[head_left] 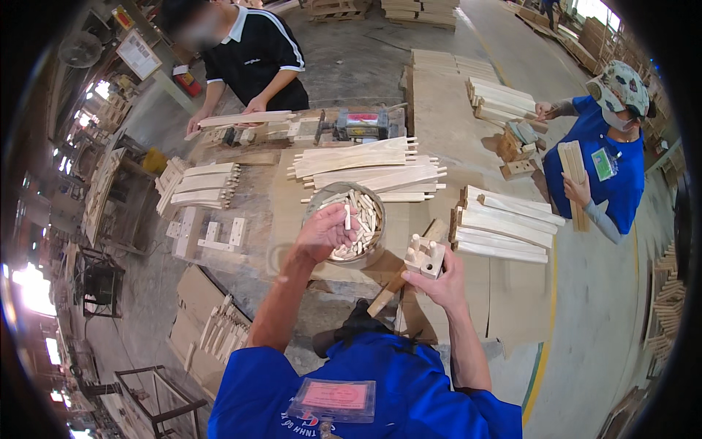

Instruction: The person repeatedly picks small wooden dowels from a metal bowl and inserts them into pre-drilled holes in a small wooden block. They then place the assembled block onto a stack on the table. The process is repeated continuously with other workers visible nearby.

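Wooden dowel (348, 217) pinched, left hand (325, 233) | right hand (439, 279) grips block (425, 257)

A pale dowel (347, 217) stands upright over the dowel-filled bucket (319, 199).

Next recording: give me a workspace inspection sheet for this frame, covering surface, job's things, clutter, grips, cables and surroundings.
Surface: wooden workbench, largely covered with stacked parts.
Job's things: round tub of wooden dowels; small wooden block with dowels standing in its top.
Clutter: stacks of shaped wooden slats, a further stack at the right, a wooden stick by the block, and a machine at the far edge.
Grips: left hand holds one dowel over the tub; right hand holds the block.
Cables: nothing seen.
Surroundings: two other people work at the bench, one opposite, one at the right; more wood stacks lie on the floor.
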### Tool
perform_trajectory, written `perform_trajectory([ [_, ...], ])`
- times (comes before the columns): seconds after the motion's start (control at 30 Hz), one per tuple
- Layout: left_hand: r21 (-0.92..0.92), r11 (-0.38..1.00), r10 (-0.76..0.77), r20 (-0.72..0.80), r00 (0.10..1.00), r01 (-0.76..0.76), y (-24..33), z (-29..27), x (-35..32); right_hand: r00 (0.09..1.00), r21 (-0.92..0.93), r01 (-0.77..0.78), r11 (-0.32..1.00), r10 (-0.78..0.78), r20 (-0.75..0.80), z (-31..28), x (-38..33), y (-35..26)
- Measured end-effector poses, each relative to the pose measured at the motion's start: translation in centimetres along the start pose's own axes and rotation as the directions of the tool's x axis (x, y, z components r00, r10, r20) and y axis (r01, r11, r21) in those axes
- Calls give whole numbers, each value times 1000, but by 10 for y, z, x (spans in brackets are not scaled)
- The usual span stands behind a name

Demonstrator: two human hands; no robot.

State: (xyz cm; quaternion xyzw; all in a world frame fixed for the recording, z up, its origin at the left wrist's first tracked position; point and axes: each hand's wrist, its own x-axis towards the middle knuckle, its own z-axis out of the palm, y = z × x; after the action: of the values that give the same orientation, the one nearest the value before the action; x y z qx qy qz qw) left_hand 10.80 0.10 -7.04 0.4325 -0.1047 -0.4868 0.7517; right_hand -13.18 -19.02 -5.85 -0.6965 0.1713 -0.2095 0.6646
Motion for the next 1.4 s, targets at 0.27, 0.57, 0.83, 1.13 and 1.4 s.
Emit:
perform_trajectory([
  [0.27,89,981,178,-66,982,-172,8,51,-42,997,-107,57,993,-52,52,10,12,-2],
  [0.57,796,-31,466,546,696,-604,37,151,-79,999,-159,26,987,-20,40,19,12,3],
  [0.83,698,-452,200,686,700,-555,34,169,-65,999,-139,21,990,-16,33,17,8,-5],
  [1.13,456,-656,-3,795,606,-601,39,174,-50,999,-153,36,988,-34,13,12,5,-3],
  [1.4,365,-596,-152,824,546,-715,42,158,-41,997,-92,50,994,-45,56,21,4,1],
])
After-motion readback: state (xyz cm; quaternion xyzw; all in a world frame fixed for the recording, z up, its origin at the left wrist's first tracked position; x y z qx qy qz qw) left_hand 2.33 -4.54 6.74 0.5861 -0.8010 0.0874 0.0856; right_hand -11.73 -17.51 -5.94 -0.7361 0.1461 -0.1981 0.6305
